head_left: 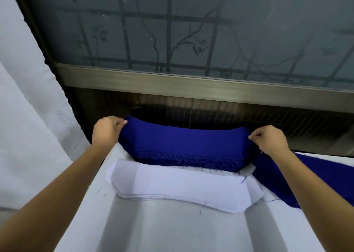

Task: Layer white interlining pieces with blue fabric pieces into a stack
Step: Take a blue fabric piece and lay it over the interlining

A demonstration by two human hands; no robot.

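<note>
White cloth-covered table nearest. On it, centre: flat stack of white interlining pieces with angled ends. Just beyond, overlapping its far edge: thick stack of deep-blue fabric pieces, frayed edge on near side. More loose blue fabric lies at right, beside both stacks. Left hand pinches blue stack's far left corner, fingers curled onto cloth. Right hand pinches far right corner likewise. Farthest: bronze metal window frame, frosted glass pane.

Both bare arms reach far; left hand and right hand each pinch one end of the blue stack
</note>
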